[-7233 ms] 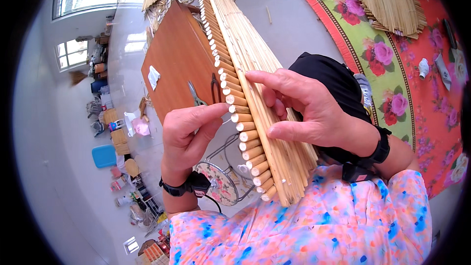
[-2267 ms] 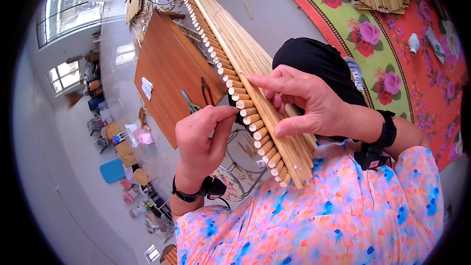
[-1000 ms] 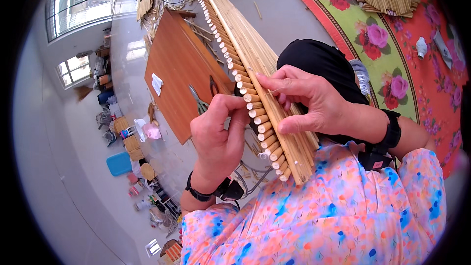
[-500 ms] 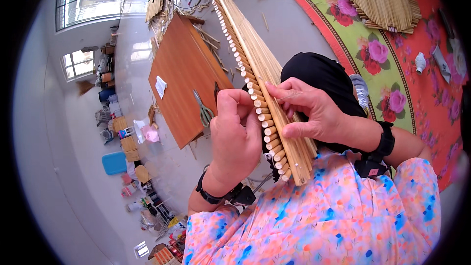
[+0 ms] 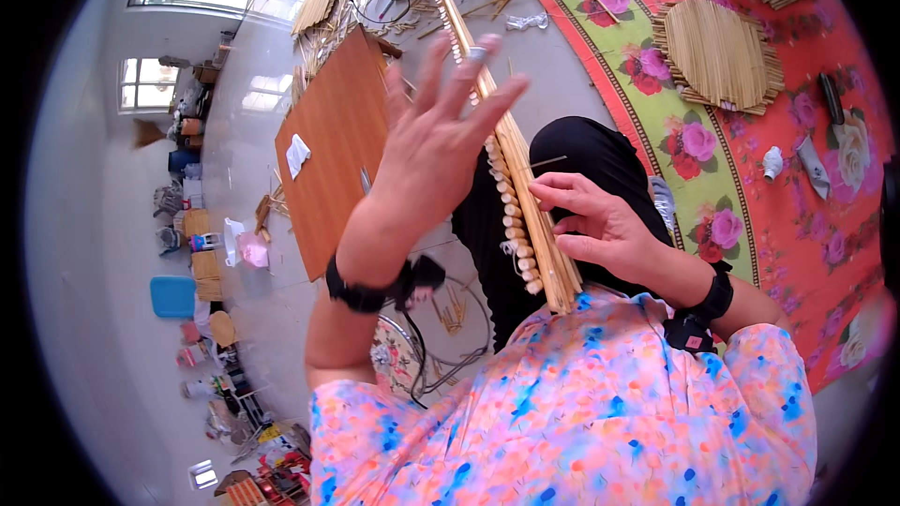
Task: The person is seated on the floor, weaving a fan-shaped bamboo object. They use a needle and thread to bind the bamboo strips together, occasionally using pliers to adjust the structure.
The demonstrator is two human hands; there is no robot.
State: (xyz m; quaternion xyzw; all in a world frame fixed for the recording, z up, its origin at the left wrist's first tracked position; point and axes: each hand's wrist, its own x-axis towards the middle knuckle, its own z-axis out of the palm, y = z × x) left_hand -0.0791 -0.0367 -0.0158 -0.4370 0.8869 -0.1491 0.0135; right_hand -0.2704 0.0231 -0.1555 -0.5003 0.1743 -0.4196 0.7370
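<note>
A long mat of straw-coloured stalks (image 5: 530, 197) stands edge-up across my lap, running away from me, its round cut ends in a row along the left side. My right hand (image 5: 605, 225) is at its right side, finger and thumb bent against the stalks. A thin dark sliver (image 5: 549, 161) shows just beyond those fingertips; whether they hold it is unclear. Raised over the mat's left side, my left hand (image 5: 436, 136) is blurred, its fingers spread with nothing seen in them. It hides part of the row of stalk ends.
A brown wooden board (image 5: 328, 145) lies at the left with a white cloth (image 5: 298, 156) and partly hidden scissors (image 5: 366, 178). On the flowered red-and-green sheet (image 5: 750, 187) at the right are a many-sided stalk mat (image 5: 717, 52), a black-handled tool (image 5: 831, 98) and a small white object (image 5: 772, 163).
My left hand has let go of the row of stalk ends and lifted up and away, fingers opening. My right hand stays at the mat. The whole view has shifted slightly.
</note>
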